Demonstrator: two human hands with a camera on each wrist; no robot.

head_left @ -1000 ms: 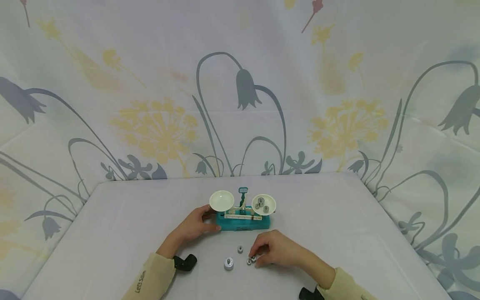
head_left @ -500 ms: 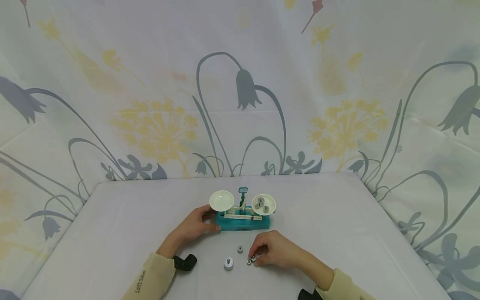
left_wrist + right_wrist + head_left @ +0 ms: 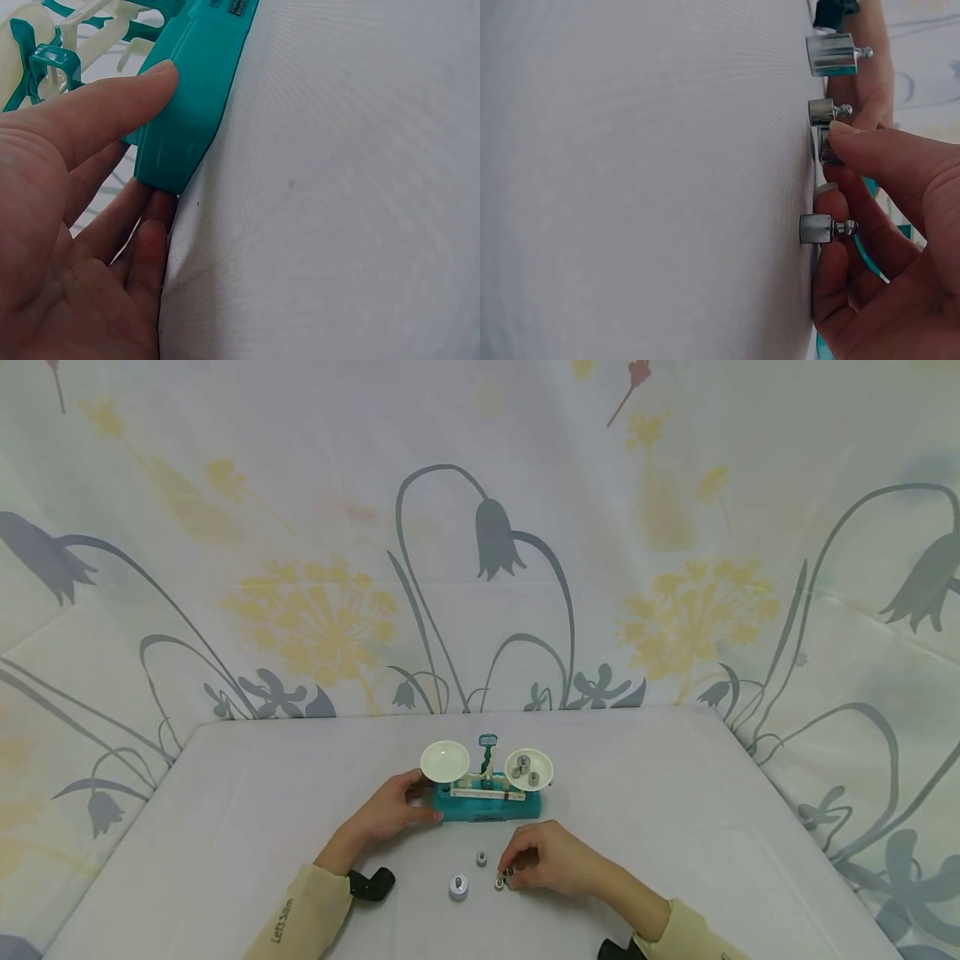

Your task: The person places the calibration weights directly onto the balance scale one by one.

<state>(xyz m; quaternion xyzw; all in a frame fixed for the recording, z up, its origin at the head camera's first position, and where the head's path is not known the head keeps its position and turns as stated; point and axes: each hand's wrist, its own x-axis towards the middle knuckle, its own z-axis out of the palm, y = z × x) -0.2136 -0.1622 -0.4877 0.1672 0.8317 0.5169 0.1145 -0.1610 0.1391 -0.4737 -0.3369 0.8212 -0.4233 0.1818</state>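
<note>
A teal balance scale (image 3: 487, 808) with two cream pans stands mid-table. My left hand (image 3: 390, 810) grips its left end, thumb (image 3: 142, 94) on the front of the base and fingers around the end. In front of the scale, my right hand (image 3: 551, 858) pinches a small metal weight (image 3: 826, 146) between thumb and forefinger. Another small weight (image 3: 821, 112) stands right beside it. A further weight (image 3: 816, 229) sits by the lower fingers in the right wrist view; the hand hides it from the head view.
Several weights (image 3: 522, 763) lie in the right pan (image 3: 544, 763); the left pan (image 3: 445, 762) holds nothing. A large weight (image 3: 458, 888) and a small one (image 3: 482, 858) stand on the white cloth left of my right hand. A patterned curtain (image 3: 480, 610) hangs behind.
The weight at my right fingertips has shifted slightly, up and away from its neighbour. The left hand and the scale stay in place.
</note>
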